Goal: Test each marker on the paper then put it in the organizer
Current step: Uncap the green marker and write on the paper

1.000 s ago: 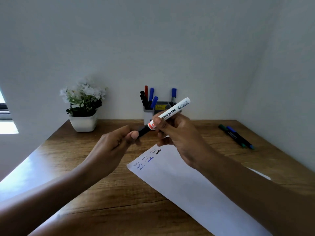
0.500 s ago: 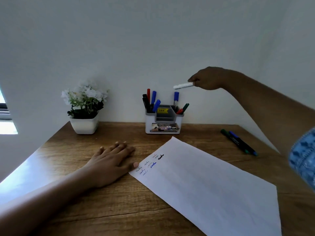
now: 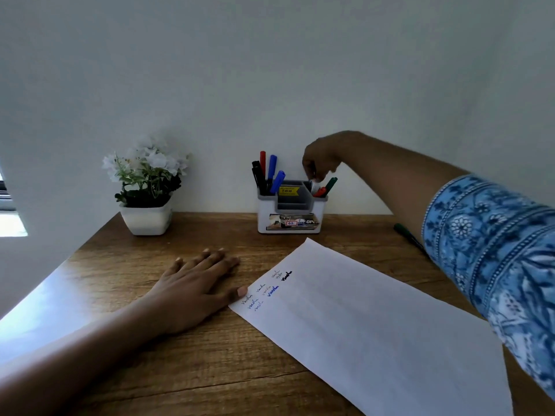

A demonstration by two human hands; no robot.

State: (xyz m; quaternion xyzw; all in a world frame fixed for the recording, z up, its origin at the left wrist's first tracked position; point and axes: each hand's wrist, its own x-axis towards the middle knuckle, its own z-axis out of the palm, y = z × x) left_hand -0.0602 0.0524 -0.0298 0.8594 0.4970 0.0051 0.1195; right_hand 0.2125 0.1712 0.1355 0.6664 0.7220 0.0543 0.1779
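- At 12 o'clock on the counter [image 3: 210, 370], lowering the white marker [image 3: 314, 185] into the organizer [image 3: 291, 211]: the putting-away step, judged nearly finished.
- Pinching the marker's upper end with the down-curled fingers [image 3: 309, 171] of the right hand [image 3: 322, 159]; lower part inside the compartment on the organizer's 3 o'clock side, just beside a red marker [image 3: 319, 192] and a green-capped marker [image 3: 330, 183].
- Resting the left hand [image 3: 195, 283] palm down on the counter at 9 o'clock of the paper [image 3: 375, 325], fingers straight and released, thumb tip touching the paper's corner.
- Next, as a judgement: let go once the marker stands settled, lift clear without nudging its neighbours, then reach toward 3 o'clock for the loose green marker [image 3: 404, 231], uncap it and scribble near the test words at the paper's 10 o'clock corner.
- Blurred: exact contact between fingers and marker, so the grip is read from posture.
- Hidden: most of the loose green marker behind the right forearm and sleeve [image 3: 495, 250]; cannot tell what else lies there.
- Cut off: the paper's edge at 5 o'clock.
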